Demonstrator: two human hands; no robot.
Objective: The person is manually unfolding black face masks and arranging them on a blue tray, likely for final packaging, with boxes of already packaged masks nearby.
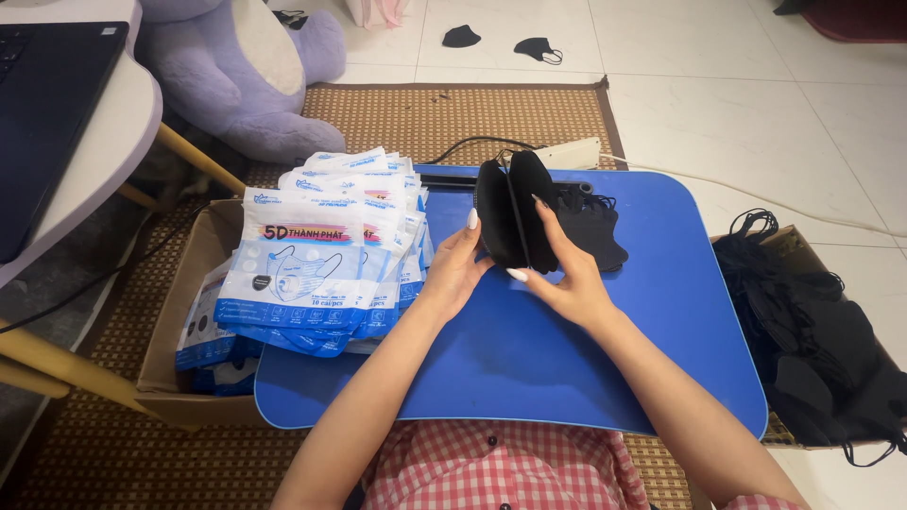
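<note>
Masks [515, 210], black and stacked, stand on edge, long axis upright, clamped between left hand [456, 272] and right hand [567, 274] above blue desk [529, 359].

purple plush toy [248, 71], laptop [47, 104], woven mat [453, 118]

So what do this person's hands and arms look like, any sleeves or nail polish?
Both forearms are bare. The left hand and right hand have long, pointed nails painted white. No rings, watch or bracelets show. A red-and-white checked shirt with dark buttons is worn, its sleeve edge near the right elbow.
</note>
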